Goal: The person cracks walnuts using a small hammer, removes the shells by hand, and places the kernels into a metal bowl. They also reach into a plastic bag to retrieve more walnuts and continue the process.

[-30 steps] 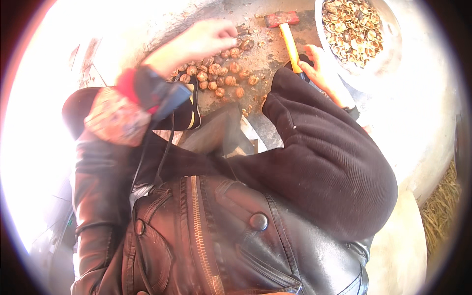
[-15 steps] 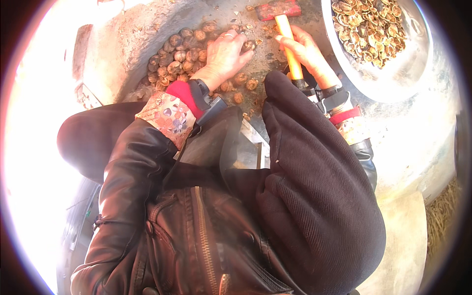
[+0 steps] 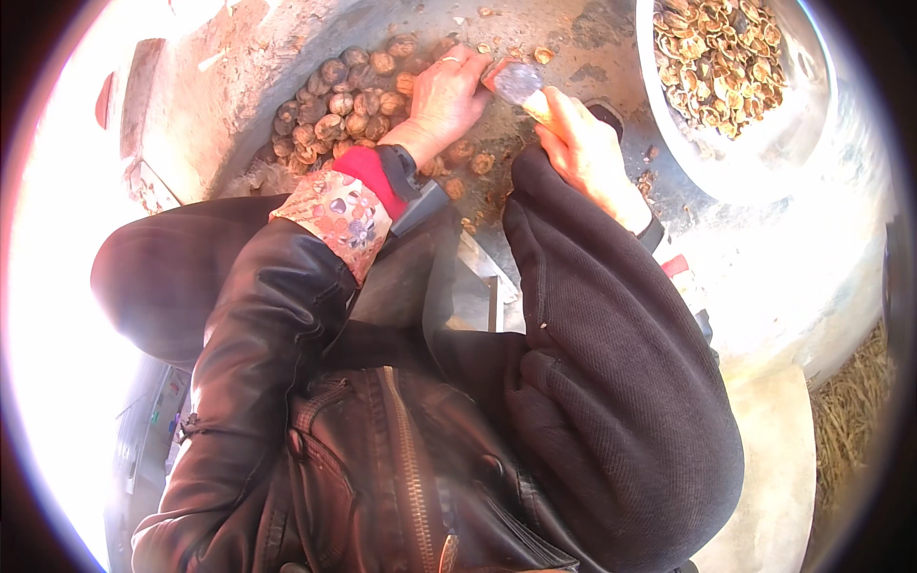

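My right hand [image 3: 581,134] is wrapped round the handle of a hammer [image 3: 517,83], whose head now sits right at the fingertips of my left hand [image 3: 449,100]. The left fingers are bent and closed close to the ground; the walnut they held a moment ago is hidden by the hammer head and fingers. Beside my left hand lies a heap of whole brown walnuts [image 3: 341,103]. A few loose walnuts [image 3: 481,163] rest on the ground just below the left hand, towards my knees.
At the upper right stands a shiny metal basin [image 3: 800,153] holding many cracked walnut shells [image 3: 716,67]. Shell bits [image 3: 543,55] are scattered over the ground. A rough raised edge [image 3: 220,115] borders the heap on the left. My bent right knee [image 3: 540,177] is near the right forearm.
My right hand has swung the hammer left and down, from apart on the right to my left fingertips. The left hand has stayed nearly in place, and the walnut in it is now covered.
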